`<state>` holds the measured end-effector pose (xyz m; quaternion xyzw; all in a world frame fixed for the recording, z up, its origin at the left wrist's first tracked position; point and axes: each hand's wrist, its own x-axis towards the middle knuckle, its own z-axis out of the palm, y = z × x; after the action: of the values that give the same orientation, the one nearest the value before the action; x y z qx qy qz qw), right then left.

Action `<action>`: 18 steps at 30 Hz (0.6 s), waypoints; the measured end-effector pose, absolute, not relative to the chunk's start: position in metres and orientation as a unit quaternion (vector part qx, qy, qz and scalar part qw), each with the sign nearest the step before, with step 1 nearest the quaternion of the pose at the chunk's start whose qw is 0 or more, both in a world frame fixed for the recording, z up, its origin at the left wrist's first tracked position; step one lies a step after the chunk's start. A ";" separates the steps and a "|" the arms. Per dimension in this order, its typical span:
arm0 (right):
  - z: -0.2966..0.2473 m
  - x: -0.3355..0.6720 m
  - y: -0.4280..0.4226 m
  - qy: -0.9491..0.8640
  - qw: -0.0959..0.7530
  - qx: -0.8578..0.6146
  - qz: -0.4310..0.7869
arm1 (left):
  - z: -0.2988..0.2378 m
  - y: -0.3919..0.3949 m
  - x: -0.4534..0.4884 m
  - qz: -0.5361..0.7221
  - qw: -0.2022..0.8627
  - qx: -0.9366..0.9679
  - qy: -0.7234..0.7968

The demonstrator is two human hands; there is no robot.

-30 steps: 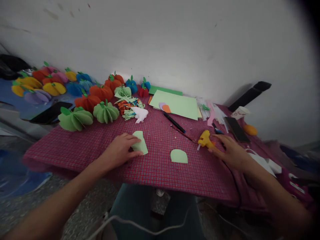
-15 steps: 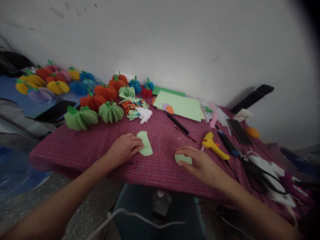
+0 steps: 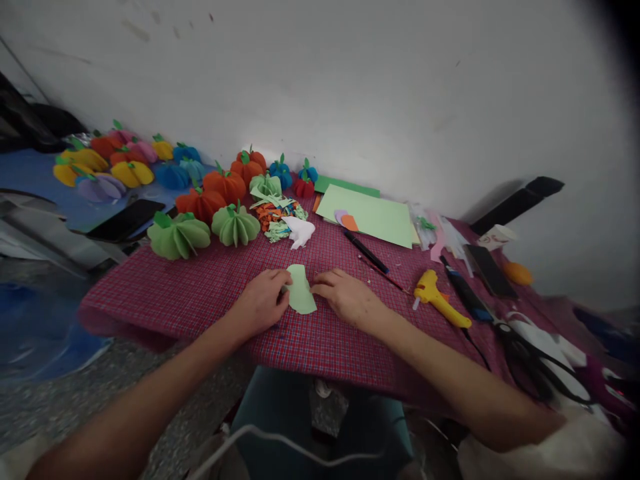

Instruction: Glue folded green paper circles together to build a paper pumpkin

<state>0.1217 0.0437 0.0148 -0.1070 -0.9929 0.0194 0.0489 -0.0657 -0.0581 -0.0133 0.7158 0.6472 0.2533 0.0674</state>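
A pale green paper cutout (image 3: 301,290) with rounded ends lies on the checked tablecloth in front of me. My left hand (image 3: 261,301) has its fingers and thumb closed at the cutout's left edge. On the opposite side, the fingertips of my right hand (image 3: 350,298) are pinched at the right edge. Whether one sheet or a stack lies between my hands, I cannot tell. Beyond my left hand stand two green paper pumpkins (image 3: 235,225). A black pen (image 3: 367,252) lies beyond my right hand.
A yellow glue gun (image 3: 440,300), large scissors (image 3: 525,350) and a dark phone (image 3: 490,271) lie right. Green paper sheets (image 3: 385,217) and paper scraps (image 3: 275,217) are at the back. Several colored paper pumpkins (image 3: 131,173) stand left. A wall (image 3: 350,100) rises behind the table.
My right hand has moved left with a green paper piece to the cutout by my left hand. That separate piece no longer shows. The whole view has shifted slightly.
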 end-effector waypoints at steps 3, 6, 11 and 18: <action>0.017 0.125 0.043 -0.993 0.048 -0.107 -0.003 | -0.014 -0.056 -0.066 0.248 0.070 0.714 0.651; 0.017 0.123 0.043 -0.994 0.046 -0.098 -0.017 | -0.013 -0.055 -0.065 0.244 0.075 0.712 0.654; 0.016 0.118 0.044 -0.996 0.032 -0.078 -0.015 | -0.010 -0.055 -0.066 0.236 0.080 0.710 0.659; 0.017 0.117 0.047 -0.997 0.028 -0.065 -0.013 | -0.002 -0.056 -0.067 0.220 0.085 0.719 0.654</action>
<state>0.1168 0.0475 0.0172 -0.0649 -0.9974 -0.0135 0.0284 -0.0673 -0.0561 -0.0022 0.7188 0.6539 0.2203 0.0852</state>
